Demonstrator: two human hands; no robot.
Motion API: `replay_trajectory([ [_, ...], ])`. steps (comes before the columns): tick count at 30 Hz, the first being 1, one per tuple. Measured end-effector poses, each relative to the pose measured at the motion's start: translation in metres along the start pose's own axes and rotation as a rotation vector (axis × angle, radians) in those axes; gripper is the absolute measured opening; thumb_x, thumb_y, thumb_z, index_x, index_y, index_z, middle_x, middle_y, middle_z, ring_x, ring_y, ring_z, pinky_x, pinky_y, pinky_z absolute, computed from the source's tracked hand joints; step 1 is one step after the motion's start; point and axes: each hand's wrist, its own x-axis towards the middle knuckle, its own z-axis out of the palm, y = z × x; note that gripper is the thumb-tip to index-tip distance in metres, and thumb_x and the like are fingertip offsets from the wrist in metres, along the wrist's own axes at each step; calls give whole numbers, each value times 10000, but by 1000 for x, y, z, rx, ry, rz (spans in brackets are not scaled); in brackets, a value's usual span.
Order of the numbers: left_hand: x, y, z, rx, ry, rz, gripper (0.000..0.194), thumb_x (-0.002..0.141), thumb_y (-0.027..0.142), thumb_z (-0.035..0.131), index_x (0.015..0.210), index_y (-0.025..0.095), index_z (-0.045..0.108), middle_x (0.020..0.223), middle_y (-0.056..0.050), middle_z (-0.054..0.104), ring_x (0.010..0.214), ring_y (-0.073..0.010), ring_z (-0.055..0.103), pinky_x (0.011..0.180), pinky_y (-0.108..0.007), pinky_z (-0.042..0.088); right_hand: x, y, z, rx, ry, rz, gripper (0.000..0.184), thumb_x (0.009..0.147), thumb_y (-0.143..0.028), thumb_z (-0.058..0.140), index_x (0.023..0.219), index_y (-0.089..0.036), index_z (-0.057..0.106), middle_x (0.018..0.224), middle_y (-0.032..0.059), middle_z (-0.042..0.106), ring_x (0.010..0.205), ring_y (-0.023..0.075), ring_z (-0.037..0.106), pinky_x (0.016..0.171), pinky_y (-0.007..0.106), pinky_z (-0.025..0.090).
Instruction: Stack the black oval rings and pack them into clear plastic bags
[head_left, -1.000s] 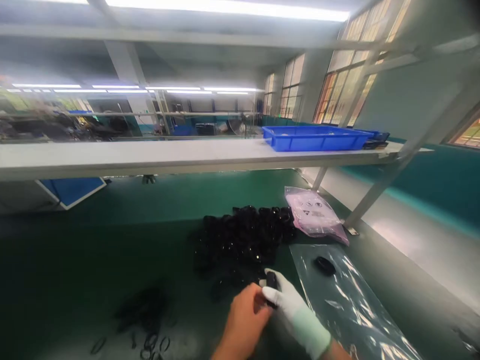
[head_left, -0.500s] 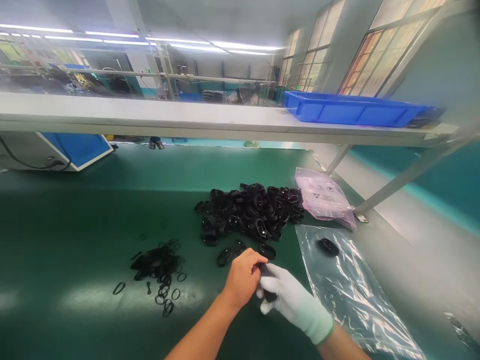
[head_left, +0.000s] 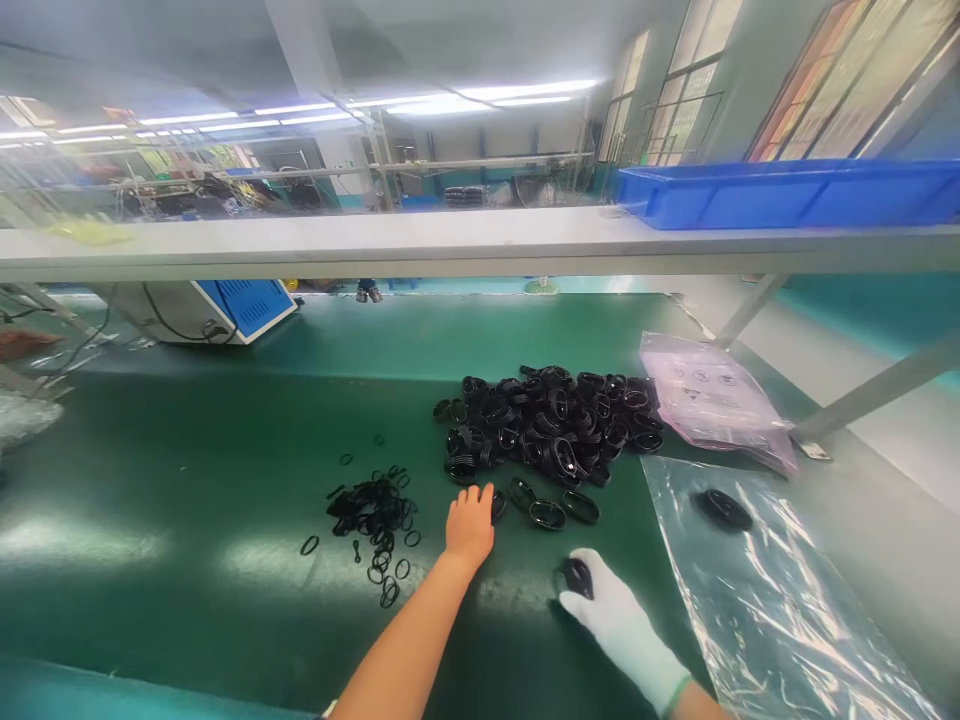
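Note:
My right hand [head_left: 611, 605], in a white glove, grips a coiled black cable [head_left: 577, 577] low over the green table. My bare left hand [head_left: 471, 525] reaches forward, its fingers stretched out beside a black coil [head_left: 499, 506] at the near edge of a large heap of coiled black cables [head_left: 540, 425]; its thumb is hidden. Several loose coils [head_left: 547, 515] lie between the heap and my right hand. To the left of my bare hand is a small pile of thin black rings [head_left: 375, 505], like rubber bands, some scattered singly.
On the right, a clear plastic bag [head_left: 780, 600] lies flat with one black coil [head_left: 726, 510] on it. Behind it is a pink printed bag [head_left: 709, 390]. A white shelf [head_left: 390, 240] spans the table, bearing a blue bin [head_left: 787, 195]. A blue-and-white box [head_left: 247, 300] stands back left.
My hands have parted: the left has let go of the cable coil and moved forward left to the loose coils, while the right keeps the coil. The view has swung left.

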Motion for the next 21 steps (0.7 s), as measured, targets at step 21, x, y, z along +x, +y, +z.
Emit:
replay_trajectory([
  [21, -22, 37, 8, 91, -208, 184, 746, 530, -4, 580, 1211, 231, 386, 1186, -81, 458, 950, -222, 536, 760, -301, 439, 27, 18, -21, 104, 62, 74, 288, 572, -213, 629, 851, -166, 573, 899, 67, 582, 856, 203, 553, 740, 296, 427],
])
